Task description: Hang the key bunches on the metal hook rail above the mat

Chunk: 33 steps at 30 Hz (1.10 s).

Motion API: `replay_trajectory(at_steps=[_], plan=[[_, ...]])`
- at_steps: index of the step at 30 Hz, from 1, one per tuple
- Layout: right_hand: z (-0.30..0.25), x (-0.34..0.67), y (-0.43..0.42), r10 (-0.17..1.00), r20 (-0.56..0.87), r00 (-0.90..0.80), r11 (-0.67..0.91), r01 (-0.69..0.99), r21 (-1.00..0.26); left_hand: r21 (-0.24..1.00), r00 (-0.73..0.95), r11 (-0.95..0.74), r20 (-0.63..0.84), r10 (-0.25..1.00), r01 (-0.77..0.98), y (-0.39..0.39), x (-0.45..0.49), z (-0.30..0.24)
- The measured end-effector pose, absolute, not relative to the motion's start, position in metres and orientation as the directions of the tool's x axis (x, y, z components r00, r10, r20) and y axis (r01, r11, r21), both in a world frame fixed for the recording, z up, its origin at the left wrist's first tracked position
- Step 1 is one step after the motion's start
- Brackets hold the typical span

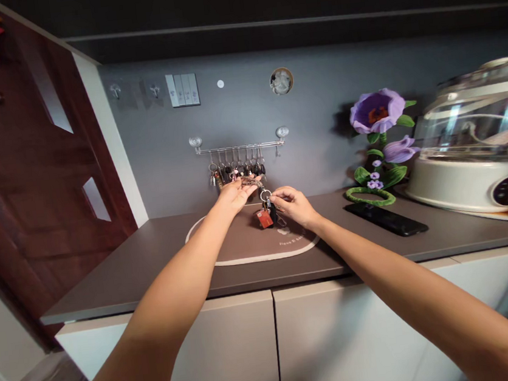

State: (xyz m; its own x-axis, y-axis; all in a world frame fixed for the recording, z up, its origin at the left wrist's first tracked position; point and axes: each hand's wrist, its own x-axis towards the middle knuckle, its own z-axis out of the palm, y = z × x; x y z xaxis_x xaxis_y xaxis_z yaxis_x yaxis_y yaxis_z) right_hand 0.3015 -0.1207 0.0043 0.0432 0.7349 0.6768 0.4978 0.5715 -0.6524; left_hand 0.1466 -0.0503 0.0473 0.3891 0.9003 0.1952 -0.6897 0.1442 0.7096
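Observation:
Both my arms reach out over a grey counter (130,272). My right hand (293,206) pinches a key ring (265,196), from which a red fob (264,218) and dark keys hang above an oval grey mat (251,246). My left hand (236,194) is held palm up with its fingers out, and some small keys lie across its fingertips, touching the same bunch. Just behind the hands, a metal rail (239,147) on the wall carries several hanging keys (236,171).
A black phone (385,218) lies on the counter to the right, beside a purple artificial flower (379,139). A white appliance with a clear dome lid (477,140) stands at far right. A dark wooden door (28,179) is at left. White cabinet doors (276,347) are below.

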Motion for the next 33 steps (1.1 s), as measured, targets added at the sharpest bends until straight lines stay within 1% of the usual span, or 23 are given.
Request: replay_trajectory(at_steps=[3, 6, 11, 14, 17, 20, 24, 28, 30, 31, 33], plan=[[0.004, 0.3, -0.121, 0.773, 0.63, 0.066, 0.554, 0.413, -0.723, 0.715, 0.39, 0.141, 0.196, 0.9, -0.685, -0.051, 0.147, 0.048], [0.004, 0.302, -0.119, 0.783, 0.618, 0.072, 0.555, 0.367, -0.746, 0.716, 0.375, 0.142, 0.176, 0.91, -0.683, -0.051, 0.147, 0.049], [0.006, 0.306, -0.114, 0.734, 0.669, 0.116, 0.591, 0.378, -0.713, 0.692, 0.322, 0.135, 0.147, 0.935, -0.709, -0.047, 0.147, 0.047], [0.006, 0.307, -0.112, 0.696, 0.708, 0.118, 0.608, 0.427, -0.669, 0.734, 0.281, 0.1, 0.128, 0.951, -0.672, -0.043, 0.148, 0.042], [0.008, 0.305, -0.113, 0.675, 0.728, 0.122, 0.593, 0.497, -0.633, 0.806, 0.24, 0.065, 0.098, 0.966, -0.588, -0.04, 0.149, 0.036], [0.012, 0.303, -0.114, 0.666, 0.72, 0.195, 0.539, 0.542, -0.645, 0.853, 0.25, 0.057, 0.088, 0.964, -0.519, -0.041, 0.151, 0.031], [0.019, 0.302, -0.11, 0.685, 0.684, 0.252, 0.508, 0.508, -0.696, 0.913, 0.314, 0.086, 0.048, 0.948, -0.398, -0.041, 0.15, 0.024], [0.026, 0.308, -0.095, 0.679, 0.676, 0.287, 0.491, 0.507, -0.708, 0.973, 0.385, 0.131, -0.048, 0.922, -0.191, -0.042, 0.148, 0.02], [0.03, 0.312, -0.088, 0.68, 0.667, 0.304, 0.471, 0.516, -0.716, 0.993, 0.391, 0.091, -0.055, 0.919, -0.073, -0.045, 0.147, 0.019], [0.033, 0.314, -0.085, 0.683, 0.661, 0.312, 0.458, 0.521, -0.72, 0.999, 0.389, 0.044, -0.034, 0.921, -0.017, -0.047, 0.148, 0.018], [0.038, 0.316, -0.08, 0.689, 0.645, 0.329, 0.432, 0.528, -0.731, 0.989, 0.395, -0.104, 0.055, 0.917, 0.103, -0.052, 0.149, 0.017]])
